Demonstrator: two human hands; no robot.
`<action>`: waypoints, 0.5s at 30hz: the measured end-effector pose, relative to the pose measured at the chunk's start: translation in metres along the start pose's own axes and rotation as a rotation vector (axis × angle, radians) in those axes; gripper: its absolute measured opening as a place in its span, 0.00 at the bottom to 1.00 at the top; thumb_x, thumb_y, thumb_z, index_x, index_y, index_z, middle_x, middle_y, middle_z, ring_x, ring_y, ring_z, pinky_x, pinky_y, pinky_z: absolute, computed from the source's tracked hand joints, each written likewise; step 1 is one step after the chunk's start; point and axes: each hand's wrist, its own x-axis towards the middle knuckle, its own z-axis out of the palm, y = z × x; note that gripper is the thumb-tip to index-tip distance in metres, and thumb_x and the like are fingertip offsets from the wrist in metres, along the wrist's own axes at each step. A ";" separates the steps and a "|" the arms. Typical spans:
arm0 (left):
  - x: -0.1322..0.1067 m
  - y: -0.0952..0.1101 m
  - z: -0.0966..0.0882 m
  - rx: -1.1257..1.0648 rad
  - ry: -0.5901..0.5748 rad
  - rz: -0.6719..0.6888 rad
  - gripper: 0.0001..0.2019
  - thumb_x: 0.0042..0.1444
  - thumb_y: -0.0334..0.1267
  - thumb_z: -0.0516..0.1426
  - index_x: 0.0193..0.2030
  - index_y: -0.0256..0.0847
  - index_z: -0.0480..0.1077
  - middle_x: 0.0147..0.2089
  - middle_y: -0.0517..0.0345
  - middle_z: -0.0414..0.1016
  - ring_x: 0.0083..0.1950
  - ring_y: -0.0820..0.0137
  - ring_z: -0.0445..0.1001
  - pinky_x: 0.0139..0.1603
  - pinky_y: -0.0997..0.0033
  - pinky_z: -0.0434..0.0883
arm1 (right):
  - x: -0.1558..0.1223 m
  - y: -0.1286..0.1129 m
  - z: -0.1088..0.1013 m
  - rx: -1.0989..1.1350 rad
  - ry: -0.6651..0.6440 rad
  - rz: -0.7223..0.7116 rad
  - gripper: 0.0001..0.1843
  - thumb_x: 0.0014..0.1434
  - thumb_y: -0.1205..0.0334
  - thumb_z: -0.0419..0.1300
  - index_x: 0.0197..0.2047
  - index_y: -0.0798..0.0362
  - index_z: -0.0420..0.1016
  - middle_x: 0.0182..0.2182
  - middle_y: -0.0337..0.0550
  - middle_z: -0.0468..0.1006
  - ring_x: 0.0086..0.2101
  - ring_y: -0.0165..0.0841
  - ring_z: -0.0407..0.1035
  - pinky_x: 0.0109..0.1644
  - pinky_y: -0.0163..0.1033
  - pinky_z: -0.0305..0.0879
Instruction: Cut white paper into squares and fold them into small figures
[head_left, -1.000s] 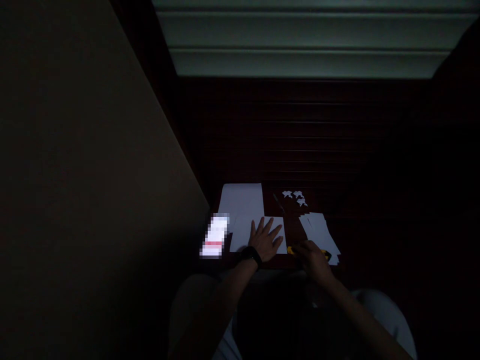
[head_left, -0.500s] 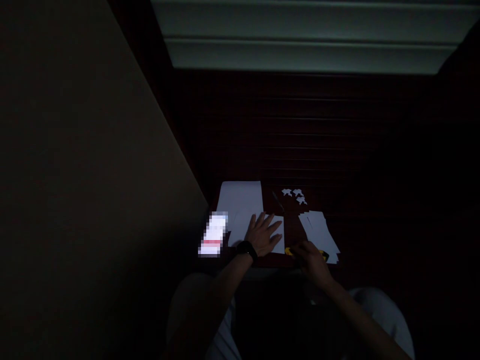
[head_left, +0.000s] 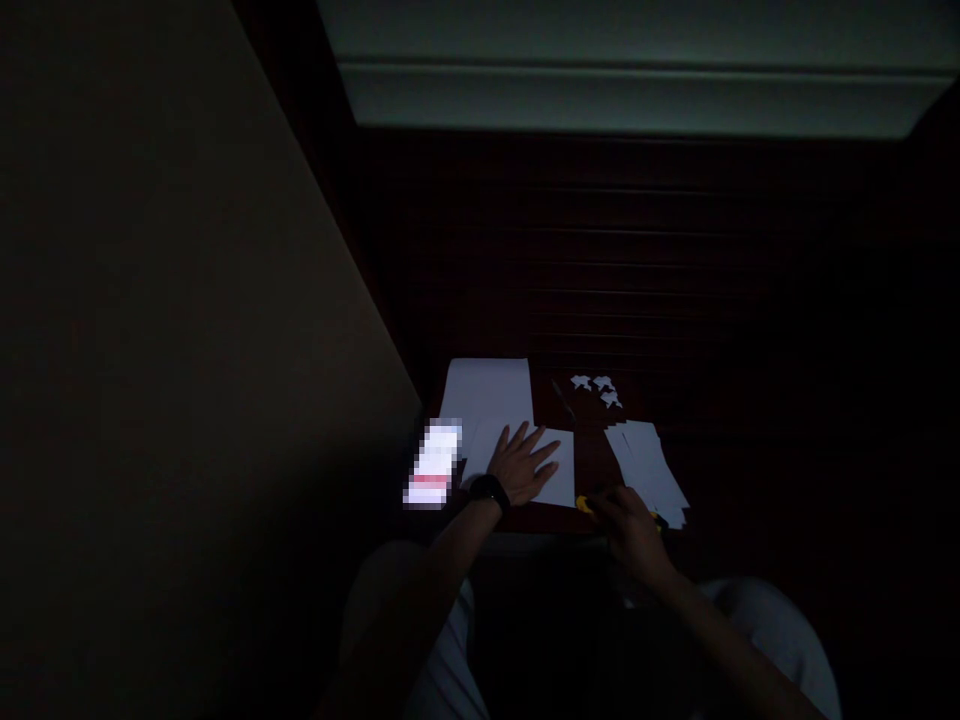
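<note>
The scene is very dark. My left hand [head_left: 523,464], with a black watch on the wrist, lies flat with fingers spread on a white paper sheet [head_left: 559,470] on a small dark table [head_left: 592,460]. My right hand [head_left: 630,520] is curled at the table's front edge around a small yellow and black tool [head_left: 583,504], perhaps a cutter. Its far end is hidden under the fingers.
A second white sheet [head_left: 487,392] lies behind the left hand, and a stack of paper strips [head_left: 649,465] to the right. Small white cut-out shapes [head_left: 598,390] and a thin dark stick [head_left: 562,398] sit at the back. A blurred bright rectangle [head_left: 433,465] lies at the left edge.
My left hand has slid slightly left and back on the sheet. The right hand has stayed at the yellow tool. The camera has tilted a little.
</note>
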 end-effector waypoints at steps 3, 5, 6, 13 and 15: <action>0.000 -0.002 0.001 0.014 -0.021 -0.023 0.20 0.58 0.50 0.47 0.58 0.61 0.59 0.64 0.67 0.54 0.67 0.58 0.44 0.64 0.47 0.39 | 0.001 0.000 0.003 0.000 0.005 0.006 0.18 0.58 0.67 0.51 0.51 0.46 0.69 0.41 0.48 0.69 0.42 0.41 0.63 0.44 0.45 0.60; 0.000 -0.002 0.002 0.013 -0.022 -0.030 0.20 0.58 0.49 0.47 0.58 0.61 0.58 0.64 0.67 0.54 0.67 0.58 0.43 0.64 0.46 0.38 | 0.000 0.001 0.004 0.018 0.007 0.000 0.19 0.58 0.68 0.51 0.51 0.46 0.69 0.40 0.48 0.69 0.41 0.41 0.62 0.44 0.45 0.60; 0.000 -0.002 0.003 0.011 -0.019 -0.030 0.20 0.58 0.49 0.47 0.58 0.61 0.58 0.64 0.67 0.54 0.67 0.58 0.43 0.64 0.46 0.38 | 0.000 0.001 0.004 0.029 0.006 -0.003 0.19 0.58 0.68 0.51 0.51 0.46 0.69 0.39 0.48 0.69 0.41 0.41 0.62 0.43 0.45 0.60; 0.000 -0.003 0.006 0.025 -0.019 -0.036 0.21 0.59 0.51 0.45 0.59 0.62 0.56 0.65 0.69 0.52 0.67 0.58 0.40 0.64 0.45 0.35 | -0.001 -0.002 0.002 0.051 -0.011 -0.008 0.21 0.57 0.70 0.50 0.53 0.47 0.68 0.37 0.48 0.68 0.40 0.40 0.61 0.41 0.44 0.59; 0.000 -0.003 0.007 0.024 -0.018 -0.039 0.21 0.58 0.51 0.45 0.59 0.62 0.56 0.65 0.70 0.52 0.67 0.57 0.40 0.64 0.45 0.34 | -0.002 -0.002 0.002 0.046 -0.006 -0.004 0.21 0.57 0.70 0.50 0.53 0.47 0.68 0.37 0.48 0.68 0.40 0.41 0.61 0.41 0.44 0.59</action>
